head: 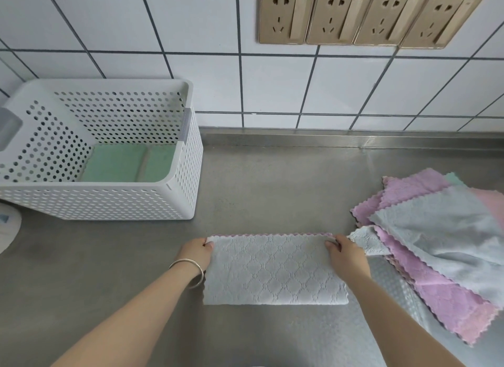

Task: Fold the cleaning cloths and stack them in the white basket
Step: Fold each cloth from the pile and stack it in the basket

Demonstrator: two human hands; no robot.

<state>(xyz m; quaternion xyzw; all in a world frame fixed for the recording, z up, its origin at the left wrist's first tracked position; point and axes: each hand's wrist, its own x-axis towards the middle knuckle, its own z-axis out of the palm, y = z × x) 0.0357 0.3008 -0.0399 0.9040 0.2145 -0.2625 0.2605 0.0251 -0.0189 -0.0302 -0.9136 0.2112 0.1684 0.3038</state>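
Two hands (197, 250) (345, 253), one cloth (274, 271)

Grey cloth (275, 269) folded flat on the steel counter (272, 181), pink zigzag edge showing along its far side. Left hand (197, 250) pinching the far left corner, right hand (345, 253) pinching the far right. White basket (114, 197) far left (green cloths (128, 163) inside). Loose pile of cloths (436, 235) at right, pink and grey.
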